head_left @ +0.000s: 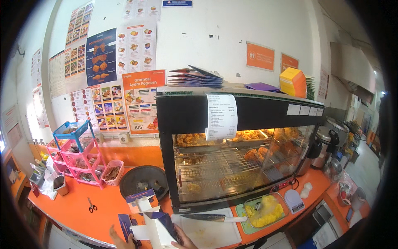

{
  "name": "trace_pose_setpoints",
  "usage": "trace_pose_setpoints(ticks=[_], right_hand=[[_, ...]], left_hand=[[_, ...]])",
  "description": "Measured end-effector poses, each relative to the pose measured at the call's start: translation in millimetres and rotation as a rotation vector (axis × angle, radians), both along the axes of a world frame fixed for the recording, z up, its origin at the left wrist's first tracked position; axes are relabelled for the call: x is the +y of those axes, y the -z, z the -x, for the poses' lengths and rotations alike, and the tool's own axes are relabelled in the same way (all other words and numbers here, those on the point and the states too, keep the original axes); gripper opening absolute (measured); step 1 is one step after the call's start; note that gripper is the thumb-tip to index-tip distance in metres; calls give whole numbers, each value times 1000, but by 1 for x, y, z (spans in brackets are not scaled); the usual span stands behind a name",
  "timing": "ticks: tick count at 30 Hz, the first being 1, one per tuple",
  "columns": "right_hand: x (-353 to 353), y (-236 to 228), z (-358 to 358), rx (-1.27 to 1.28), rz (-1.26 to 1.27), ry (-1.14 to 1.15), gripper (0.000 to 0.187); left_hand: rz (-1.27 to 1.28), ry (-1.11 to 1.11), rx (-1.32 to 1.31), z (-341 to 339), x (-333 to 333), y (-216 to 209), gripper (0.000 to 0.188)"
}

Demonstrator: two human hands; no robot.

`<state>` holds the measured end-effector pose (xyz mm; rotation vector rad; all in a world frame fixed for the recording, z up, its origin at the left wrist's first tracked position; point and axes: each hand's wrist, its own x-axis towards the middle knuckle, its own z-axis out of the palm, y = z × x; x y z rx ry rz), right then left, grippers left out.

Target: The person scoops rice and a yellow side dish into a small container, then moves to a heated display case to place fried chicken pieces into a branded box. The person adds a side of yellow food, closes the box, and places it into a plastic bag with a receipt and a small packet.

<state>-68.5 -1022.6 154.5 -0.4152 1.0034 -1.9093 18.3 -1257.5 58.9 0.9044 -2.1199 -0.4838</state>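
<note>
A part-folded cardboard food box (158, 233), white inside and dark purple outside, stands with raised flaps at the counter's front edge. My right hand (185, 239) grips its right side, fingers wrapped round the panel. On the other side my left hand (121, 240) has its thumb and fingers apart, the thumb close to the box's left flap; whether it touches cannot be made out. Just behind stands another purple and orange box (143, 198) with its white flaps up. A white cutting board (203, 234) lies to the right, with a white-handled knife (207, 217) across its far edge.
A glass warming cabinet (232, 166) with fried chicken fills the back, a receipt (222, 118) hanging on it. Rightward are a tray of yellow rice (267, 211) and a scale (294, 200). Leftward are scissors (92, 206), a round black tray (128, 179) and a pink rack (83, 162).
</note>
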Motion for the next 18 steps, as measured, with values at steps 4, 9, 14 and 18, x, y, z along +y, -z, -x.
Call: trace_pose_setpoints(ticks=[4,9,14,18], right_hand=[[-47,67,-5,562,-129,217,85],[-68,119,-7,639,-153,217,80],[-50,150,11,691,-146,244,75],[-7,181,32,653,-71,214,72]], left_hand=[[205,168,145,22,9,-7,38],[-308,409,-14,26,14,10,45],[-341,426,-43,33,14,28,46],[-311,366,-72,45,-6,37,46]])
